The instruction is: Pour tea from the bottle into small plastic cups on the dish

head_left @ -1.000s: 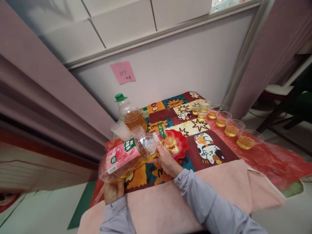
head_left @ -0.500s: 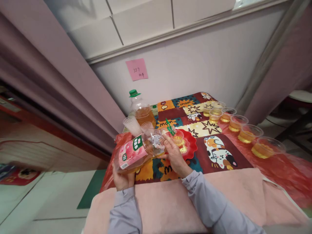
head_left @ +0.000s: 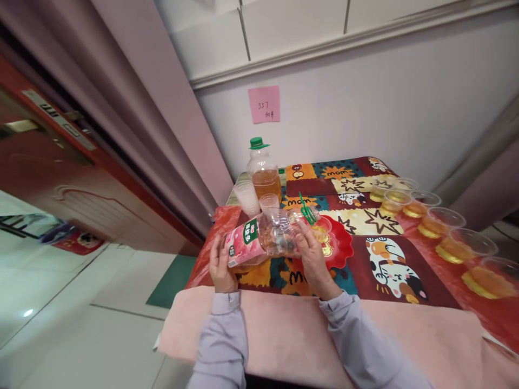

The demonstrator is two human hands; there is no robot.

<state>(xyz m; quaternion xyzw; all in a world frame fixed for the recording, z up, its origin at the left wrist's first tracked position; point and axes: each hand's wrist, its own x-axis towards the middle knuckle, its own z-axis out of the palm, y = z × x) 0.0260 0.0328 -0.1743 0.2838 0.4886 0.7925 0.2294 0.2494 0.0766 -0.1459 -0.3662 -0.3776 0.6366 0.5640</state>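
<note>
A clear drink bottle (head_left: 247,242) with a pink and green label lies nearly level between both hands, its neck pointing right. My left hand (head_left: 222,267) is wrapped round its base. My right hand (head_left: 314,259) grips it near the neck. The bottle holds amber liquid. A green ring or strip (head_left: 307,210) shows at its mouth. Just beyond the mouth, a clear plastic cup (head_left: 323,227) with yellow liquid sits on a red scalloped plate (head_left: 345,246), partly hidden by the bottle and my right hand.
A large jug (head_left: 264,173) with a green cap stands at the back left, beside stacked clear cups (head_left: 247,197) and a single cup (head_left: 269,202). Several cups of yellow liquid, one nearest me (head_left: 488,281), line the table's right side. A pink cloth (head_left: 284,324) covers the front edge.
The view has swung left, so the scene sits further right. The bottle has come closer to level, and its mouth now shows clearly over the plate. Both hands keep their hold.
</note>
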